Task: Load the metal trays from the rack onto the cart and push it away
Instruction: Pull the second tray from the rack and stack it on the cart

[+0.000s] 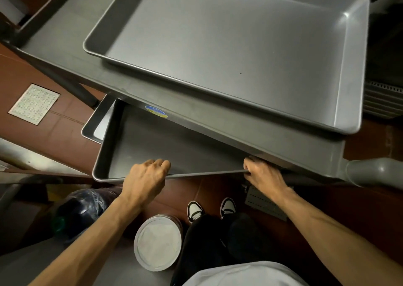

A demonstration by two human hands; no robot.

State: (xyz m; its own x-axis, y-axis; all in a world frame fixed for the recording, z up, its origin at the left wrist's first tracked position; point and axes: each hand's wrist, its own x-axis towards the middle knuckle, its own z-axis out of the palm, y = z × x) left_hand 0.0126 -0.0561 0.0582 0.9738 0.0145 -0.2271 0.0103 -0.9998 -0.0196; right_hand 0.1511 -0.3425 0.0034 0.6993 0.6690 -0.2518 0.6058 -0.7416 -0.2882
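Observation:
A large metal tray (229, 52) lies on the top shelf of a steel cart (65, 43). Below that shelf a second metal tray (165, 146) sticks out toward me, partly hidden under the shelf edge. My left hand (145, 179) grips its near rim left of centre. My right hand (262, 174) grips the same rim further right, close under the shelf edge. Another tray's corner (98, 122) shows beneath and left of the held one.
The cart's grey handle end (375, 172) juts out at the right. A white-lidded bucket (158, 243) and a dark plastic-wrapped jug (80, 211) stand on the red tile floor by my feet. A floor drain grate (33, 103) lies at the left. Stacked trays (383, 100) sit at the right.

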